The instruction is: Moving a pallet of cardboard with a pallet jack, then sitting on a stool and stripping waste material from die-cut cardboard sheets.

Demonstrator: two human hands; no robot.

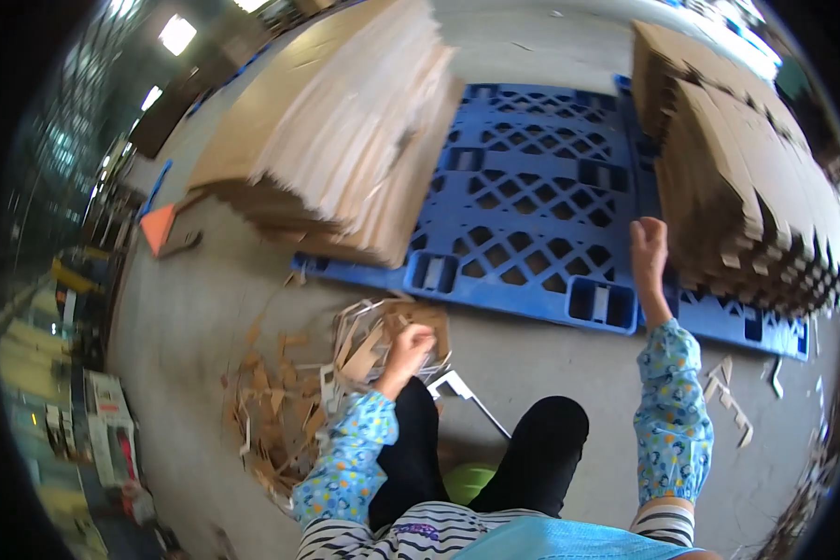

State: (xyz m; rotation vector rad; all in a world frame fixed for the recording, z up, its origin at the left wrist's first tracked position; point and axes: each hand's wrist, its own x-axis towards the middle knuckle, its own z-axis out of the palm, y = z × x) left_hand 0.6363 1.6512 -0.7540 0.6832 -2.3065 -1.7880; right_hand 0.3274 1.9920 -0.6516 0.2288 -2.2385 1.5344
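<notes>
My left hand [411, 349] is closed above a piece of brown cardboard [429, 327] by the scrap heap, and whatever lies inside its fingers is hidden. Farther out, my right hand [650, 246] is curled into a loose fist over the edge of the blue plastic pallet [518, 296], with nothing seen in it. Just right of that hand stands a stack of notched cardboard sheets [719, 177]. To the left, a taller stack of cardboard sheets [345, 140] leans on the pallet, its sides blurred.
Cut cardboard scraps [280, 401] litter the floor at my left. A white angled strip [462, 387] lies before my knees, and more offcuts [730, 401] lie at the right. An orange triangular piece [157, 228] is beyond the left stack. Something green [467, 483] shows between my legs.
</notes>
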